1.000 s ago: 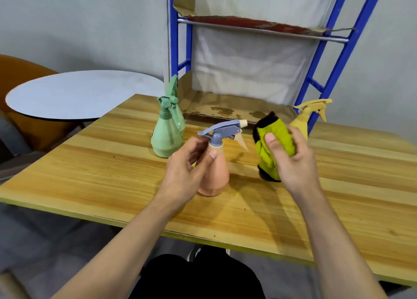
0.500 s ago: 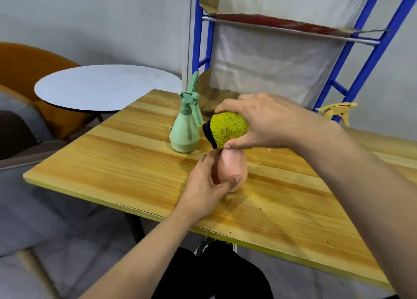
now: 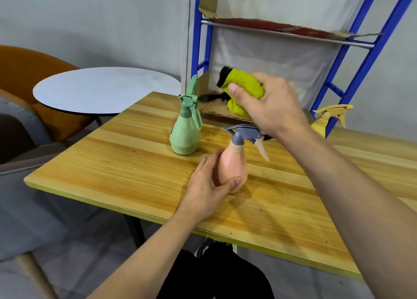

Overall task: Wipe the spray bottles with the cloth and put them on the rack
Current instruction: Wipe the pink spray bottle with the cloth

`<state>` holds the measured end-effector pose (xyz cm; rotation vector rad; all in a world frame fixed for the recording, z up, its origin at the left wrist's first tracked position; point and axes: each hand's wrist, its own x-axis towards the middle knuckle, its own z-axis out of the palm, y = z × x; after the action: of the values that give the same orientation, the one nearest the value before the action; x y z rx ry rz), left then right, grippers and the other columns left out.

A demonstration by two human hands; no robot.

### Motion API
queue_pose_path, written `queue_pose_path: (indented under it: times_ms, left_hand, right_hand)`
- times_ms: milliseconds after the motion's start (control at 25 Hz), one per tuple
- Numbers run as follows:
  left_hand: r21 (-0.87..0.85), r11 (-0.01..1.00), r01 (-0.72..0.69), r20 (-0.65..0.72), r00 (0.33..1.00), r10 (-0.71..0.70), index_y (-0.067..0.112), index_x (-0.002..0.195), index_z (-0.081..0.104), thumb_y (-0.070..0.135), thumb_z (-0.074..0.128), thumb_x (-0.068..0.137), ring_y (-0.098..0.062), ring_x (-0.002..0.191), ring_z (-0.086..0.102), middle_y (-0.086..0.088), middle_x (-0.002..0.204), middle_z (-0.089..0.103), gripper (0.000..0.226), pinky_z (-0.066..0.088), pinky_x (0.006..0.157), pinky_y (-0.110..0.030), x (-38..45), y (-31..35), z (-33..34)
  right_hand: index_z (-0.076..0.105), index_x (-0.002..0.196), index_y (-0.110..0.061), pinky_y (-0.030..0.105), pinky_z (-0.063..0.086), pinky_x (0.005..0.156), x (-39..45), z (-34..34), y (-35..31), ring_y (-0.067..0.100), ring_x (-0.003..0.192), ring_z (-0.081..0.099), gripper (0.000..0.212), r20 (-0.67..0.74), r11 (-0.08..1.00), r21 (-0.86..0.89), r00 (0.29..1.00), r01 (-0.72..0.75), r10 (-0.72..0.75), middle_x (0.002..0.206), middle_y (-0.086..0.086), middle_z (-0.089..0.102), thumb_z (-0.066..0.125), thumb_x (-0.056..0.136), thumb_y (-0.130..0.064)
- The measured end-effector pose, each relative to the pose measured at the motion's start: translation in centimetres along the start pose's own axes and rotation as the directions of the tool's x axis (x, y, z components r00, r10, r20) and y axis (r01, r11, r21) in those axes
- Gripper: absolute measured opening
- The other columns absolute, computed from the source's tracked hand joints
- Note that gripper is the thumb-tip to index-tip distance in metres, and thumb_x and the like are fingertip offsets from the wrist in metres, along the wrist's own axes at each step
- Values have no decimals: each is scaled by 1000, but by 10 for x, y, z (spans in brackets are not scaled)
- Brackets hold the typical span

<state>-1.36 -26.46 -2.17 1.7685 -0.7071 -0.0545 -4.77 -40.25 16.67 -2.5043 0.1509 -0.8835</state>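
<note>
Pink spray bottle (image 3: pixel 230 167) upright on the tabletop (image 3: pixel 126 163), long axis near vertical, leaning slightly; grey nozzle toward the left, trigger down to the right. Left hand (image 3: pixel 211 190) wrapped round its belly. Cloth (image 3: pixel 242 88), pressed on the bottle head 0.5 s ago, now lifted clear in the closed right hand (image 3: pixel 270 109): 1 wiping stroke apparently ended. Green bottle (image 3: pixel 185 127), yellow bottle (image 3: pixel 325 120) near the rack (image 3: pixel 365 57), unshelved.

Pink spray bottle (image 3: pixel 230 167) in left hand (image 3: pixel 209 190); yellow cloth (image 3: pixel 244 91) in right hand (image 3: pixel 270 104) above it.
</note>
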Motion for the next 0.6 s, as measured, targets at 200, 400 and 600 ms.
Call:
queue_pose_path:
  times_ms: [200,400,600]
  left_hand:
    - [11,1000,17,-4,1000,-17,36,152,41,38,84,83,-2,123,50,18,133,50,81,49,107,-31,1,0,1]
    - [-5,1000,10,-22,1000,-11,37,151,42,39,84,83,1,123,51,19,133,52,80,48,105,-29,2,-3,3]
    - [-15,1000,3,-34,999,-4,40,149,43,42,83,81,5,128,51,19,137,54,79,51,108,-38,-1,-5,4]
  right_hand:
    - [59,117,-45,41,53,84,-12,-22,5,13,95,62,46,402,955,-256,915,149,-35,103,-10,66,64,80,-72]
    - [61,115,-37,39,48,84,-18,-1,8,28,105,59,42,310,933,-309,947,184,-84,109,-1,69,73,80,-58]
    - [70,92,-28,40,56,74,-22,9,20,21,79,69,34,175,997,-70,984,36,-23,78,-5,72,65,83,-61]
